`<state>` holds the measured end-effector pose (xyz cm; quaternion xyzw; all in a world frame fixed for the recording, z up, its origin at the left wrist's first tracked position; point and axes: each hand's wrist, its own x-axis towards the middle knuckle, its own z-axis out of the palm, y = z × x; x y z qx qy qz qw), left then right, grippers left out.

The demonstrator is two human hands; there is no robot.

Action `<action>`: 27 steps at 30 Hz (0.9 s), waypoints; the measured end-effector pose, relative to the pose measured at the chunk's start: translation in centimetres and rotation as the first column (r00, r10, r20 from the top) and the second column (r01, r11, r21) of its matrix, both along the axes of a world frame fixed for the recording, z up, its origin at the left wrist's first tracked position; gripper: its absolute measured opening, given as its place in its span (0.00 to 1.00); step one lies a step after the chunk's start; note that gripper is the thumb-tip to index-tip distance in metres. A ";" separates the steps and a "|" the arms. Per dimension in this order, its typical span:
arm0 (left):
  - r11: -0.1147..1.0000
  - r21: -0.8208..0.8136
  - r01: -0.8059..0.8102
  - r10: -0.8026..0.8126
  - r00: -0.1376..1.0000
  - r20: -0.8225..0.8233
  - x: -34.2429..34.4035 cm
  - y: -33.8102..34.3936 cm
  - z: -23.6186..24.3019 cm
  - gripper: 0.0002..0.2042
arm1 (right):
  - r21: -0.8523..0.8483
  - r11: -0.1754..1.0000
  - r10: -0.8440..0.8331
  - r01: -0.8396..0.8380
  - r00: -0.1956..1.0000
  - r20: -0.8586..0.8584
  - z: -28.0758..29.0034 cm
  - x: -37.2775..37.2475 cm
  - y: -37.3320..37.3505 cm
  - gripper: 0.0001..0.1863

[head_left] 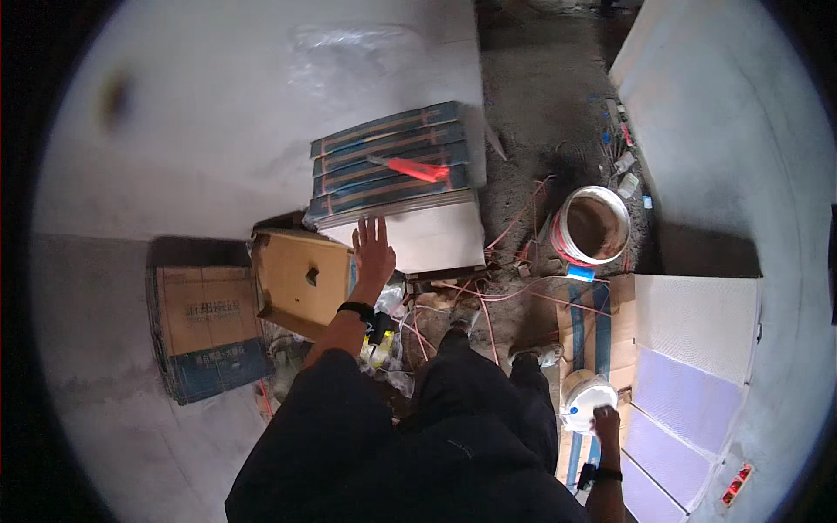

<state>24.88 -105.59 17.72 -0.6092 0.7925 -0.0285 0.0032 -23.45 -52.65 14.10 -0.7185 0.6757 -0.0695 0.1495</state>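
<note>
My left hand [373,257] reaches forward with fingers stretched out at the near edge of a stack of white tiles [432,235]; whether it touches them I cannot tell. Blue-and-brown cardboard packaging [362,157] covers the stack's back, with a red-handled tool [418,170] lying on it. My right hand [605,423] is low at the right, its fingers curled at the side of a small white bucket [582,397] with a pale top and a blue spot. What it holds there, if anything, is hidden.
An open carton [298,283] and a closed box [205,327] are at left. A large bucket [593,225] stands right of the stack among pink tubing [493,336] and debris. Purple-and-white tiles [680,383] lie along the right wall [724,131], beside flattened cardboard [619,309].
</note>
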 end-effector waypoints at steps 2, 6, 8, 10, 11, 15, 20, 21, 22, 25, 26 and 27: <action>0.999 0.032 0.023 -0.025 0.997 0.070 1.7 -0.9 -1.4 0.38 | 0.287 0.881 -0.464 0.376 0.806 0.367 -1.4 2.2 -5.3 0.12; 0.998 0.057 0.039 -0.040 0.999 0.015 2.7 -1.3 -1.4 0.38 | 0.257 0.943 -0.298 0.210 0.877 0.377 2.0 8.9 -21.9 0.11; 0.996 0.085 0.031 -0.026 0.998 -0.054 4.7 -0.5 -1.3 0.39 | 0.351 0.936 -0.143 0.035 0.947 0.289 5.7 14.2 -31.5 0.06; 0.999 0.025 0.032 -0.031 0.999 -0.009 3.2 -1.0 -1.4 0.39 | -0.213 0.963 0.192 -0.168 0.976 0.099 1.5 14.6 -35.7 0.10; 1.000 0.030 -0.006 0.007 0.999 -0.033 3.4 -0.7 -0.8 0.35 | -0.105 0.989 0.122 -0.107 0.982 0.141 1.7 16.9 -39.2 0.12; 0.998 0.056 0.016 -0.011 0.995 -0.102 1.2 -1.4 -0.5 0.36 | -0.069 0.998 0.021 -0.009 0.982 0.187 -4.3 17.3 -47.2 0.18; 0.996 0.084 -0.033 0.039 0.997 -0.072 2.5 -1.0 -0.7 0.38 | -0.275 0.952 -0.052 0.133 0.958 0.282 -2.7 23.1 -52.3 0.14; 0.995 0.091 -0.027 0.035 0.996 -0.086 2.2 -1.0 -0.8 0.38 | -0.274 0.953 -0.050 0.131 0.957 0.284 -3.0 23.0 -52.8 0.14; 0.995 0.097 -0.018 0.028 0.995 -0.101 1.9 -1.1 -0.8 0.39 | -0.123 0.976 -0.129 0.180 0.932 0.340 -3.3 22.9 -53.4 0.15; 0.994 0.097 -0.051 0.055 0.998 -0.039 2.7 -0.6 -0.7 0.40 | 0.045 0.973 -0.222 0.227 0.861 0.457 -1.1 24.9 -53.4 0.16; 0.994 0.098 -0.054 0.056 0.998 -0.015 2.6 -0.5 -0.7 0.40 | 0.046 0.962 -0.253 0.268 0.824 0.508 0.0 24.9 -53.3 0.17; 0.994 0.096 -0.057 0.058 0.998 -0.013 2.4 -0.5 -0.6 0.40 | 0.044 0.963 -0.250 0.265 0.823 0.510 -0.1 24.7 -53.3 0.17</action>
